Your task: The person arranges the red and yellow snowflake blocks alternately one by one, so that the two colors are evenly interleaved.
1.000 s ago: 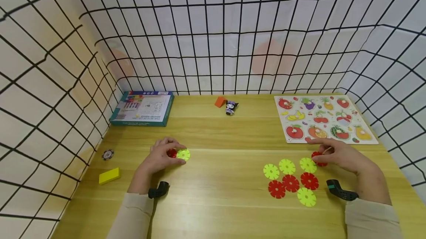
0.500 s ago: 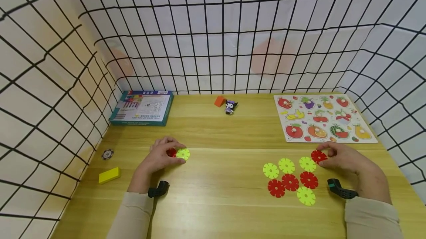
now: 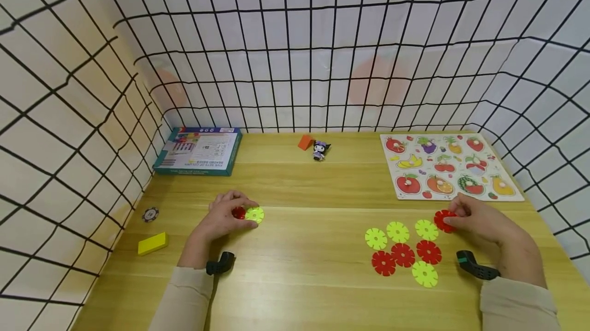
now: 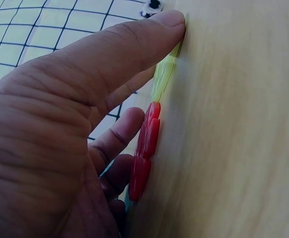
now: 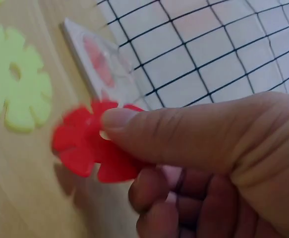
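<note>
My left hand (image 3: 223, 216) rests on the wooden table (image 3: 304, 269) and holds a joined pair of snowflake discs, one red (image 3: 238, 212) and one yellow-green (image 3: 254, 214). In the left wrist view the thumb (image 4: 134, 47) presses the yellow-green disc (image 4: 163, 77) and the red disc (image 4: 145, 148) lies under the fingers. My right hand (image 3: 479, 221) pinches a red snowflake disc (image 3: 443, 220) between thumb and fingers, lifted just off the table (image 5: 92, 148). Beside it lie several loose red and yellow-green discs (image 3: 403, 251).
A fruit puzzle board (image 3: 447, 166) lies at the back right. A teal box (image 3: 200, 150) sits back left; an orange block (image 3: 305, 142) and a small figurine (image 3: 319, 150) at the back middle. A yellow block (image 3: 152, 243) and a round token (image 3: 150, 214) lie left. Wire mesh walls surround the table.
My right hand has picked the red disc up off the table and shifted slightly right with it. My left hand has stayed put on its two discs.
</note>
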`<control>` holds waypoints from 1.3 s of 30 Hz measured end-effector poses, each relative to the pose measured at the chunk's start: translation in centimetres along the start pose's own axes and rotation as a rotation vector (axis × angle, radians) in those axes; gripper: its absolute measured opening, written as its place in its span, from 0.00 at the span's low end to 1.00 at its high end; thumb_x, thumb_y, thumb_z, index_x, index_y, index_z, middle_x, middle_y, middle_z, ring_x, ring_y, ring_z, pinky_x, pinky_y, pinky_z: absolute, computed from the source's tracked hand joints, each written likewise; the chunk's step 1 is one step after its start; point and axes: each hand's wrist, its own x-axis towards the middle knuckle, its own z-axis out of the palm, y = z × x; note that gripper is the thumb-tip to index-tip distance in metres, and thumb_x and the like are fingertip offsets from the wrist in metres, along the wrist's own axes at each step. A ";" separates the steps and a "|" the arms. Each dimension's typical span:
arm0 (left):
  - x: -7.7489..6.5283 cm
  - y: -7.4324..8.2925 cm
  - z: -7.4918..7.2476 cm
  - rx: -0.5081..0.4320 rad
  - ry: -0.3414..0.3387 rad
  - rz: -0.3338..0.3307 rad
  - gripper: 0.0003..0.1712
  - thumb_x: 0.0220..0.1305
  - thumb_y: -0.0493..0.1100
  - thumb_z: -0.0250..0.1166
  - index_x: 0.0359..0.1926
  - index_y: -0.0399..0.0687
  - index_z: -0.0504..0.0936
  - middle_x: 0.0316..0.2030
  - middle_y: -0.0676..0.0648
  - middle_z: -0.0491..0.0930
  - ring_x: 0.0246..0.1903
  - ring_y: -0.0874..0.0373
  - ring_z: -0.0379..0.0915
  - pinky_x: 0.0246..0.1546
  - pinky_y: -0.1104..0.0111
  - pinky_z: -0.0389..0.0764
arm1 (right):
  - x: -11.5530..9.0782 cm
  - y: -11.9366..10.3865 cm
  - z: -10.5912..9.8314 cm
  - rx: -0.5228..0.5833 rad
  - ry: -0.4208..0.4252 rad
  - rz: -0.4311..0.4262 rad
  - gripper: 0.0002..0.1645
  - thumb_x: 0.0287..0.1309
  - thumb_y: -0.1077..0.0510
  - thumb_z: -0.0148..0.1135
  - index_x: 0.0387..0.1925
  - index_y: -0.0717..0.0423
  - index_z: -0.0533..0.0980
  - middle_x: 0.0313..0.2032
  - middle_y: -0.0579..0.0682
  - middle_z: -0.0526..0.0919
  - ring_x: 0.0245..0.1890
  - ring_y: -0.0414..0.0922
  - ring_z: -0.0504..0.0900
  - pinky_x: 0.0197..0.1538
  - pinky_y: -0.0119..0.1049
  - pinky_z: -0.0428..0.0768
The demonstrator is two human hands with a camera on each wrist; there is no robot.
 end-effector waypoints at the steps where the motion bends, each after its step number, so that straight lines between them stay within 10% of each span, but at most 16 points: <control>1: 0.0 0.0 0.0 0.002 0.001 0.000 0.24 0.40 0.64 0.72 0.43 0.76 0.80 0.46 0.61 0.67 0.50 0.55 0.54 0.46 0.54 0.53 | 0.0 -0.2 -0.1 0.014 0.008 0.002 0.28 0.53 0.39 0.61 0.43 0.55 0.65 0.31 0.53 0.67 0.32 0.47 0.67 0.30 0.35 0.67; 11: 0.1 -0.2 0.2 0.010 0.010 0.004 0.24 0.40 0.64 0.72 0.43 0.77 0.80 0.46 0.60 0.67 0.50 0.54 0.54 0.46 0.54 0.53 | 0.2 -6.1 1.3 0.150 0.042 -0.116 0.28 0.55 0.41 0.61 0.52 0.49 0.69 0.34 0.57 0.69 0.29 0.51 0.78 0.32 0.40 0.79; 29: 0.0 0.1 0.1 0.006 -0.003 -0.007 0.24 0.40 0.63 0.72 0.44 0.75 0.80 0.46 0.60 0.67 0.49 0.54 0.54 0.46 0.55 0.53 | 1.6 -16.3 10.4 0.519 -0.209 -0.303 0.18 0.58 0.54 0.62 0.50 0.50 0.72 0.35 0.61 0.69 0.30 0.59 0.81 0.35 0.51 0.79; 39: 0.0 0.2 0.1 0.003 0.002 -0.004 0.24 0.41 0.62 0.73 0.44 0.74 0.81 0.45 0.60 0.67 0.49 0.55 0.54 0.47 0.54 0.52 | 2.8 -22.4 14.6 0.589 -0.198 -0.321 0.17 0.56 0.56 0.64 0.45 0.53 0.68 0.33 0.61 0.75 0.30 0.60 0.82 0.33 0.50 0.80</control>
